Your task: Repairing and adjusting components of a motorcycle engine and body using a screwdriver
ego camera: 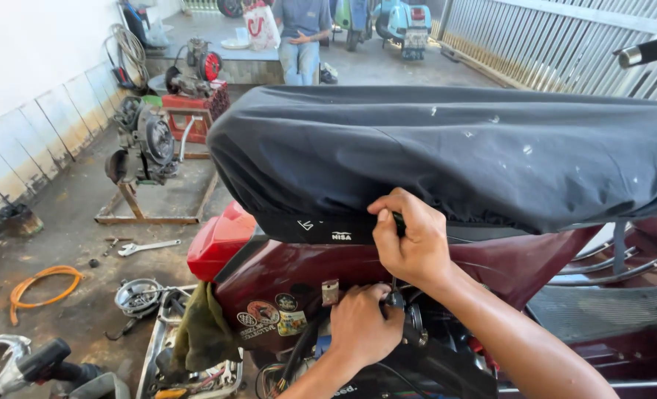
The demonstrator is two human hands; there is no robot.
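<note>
A dark red scooter [284,273] stands before me, with a black cloth-covered seat [447,148] on top. My right hand [410,240] is closed around the handle of a tool, likely a screwdriver, whose shaft runs down under the seat's edge. Lower down, my left hand [362,325] grips a small black part where the shaft ends, beside the open engine bay [424,347] with its cables. The tool's tip is hidden behind my left hand.
An olive rag [203,332] hangs over a metal tray of tools [155,347]. On the oily floor lie a wrench [147,247], an orange hose [40,284] and a round metal part [138,295]. An engine on a stand [147,151] is at left. A person [299,37] sits at the back.
</note>
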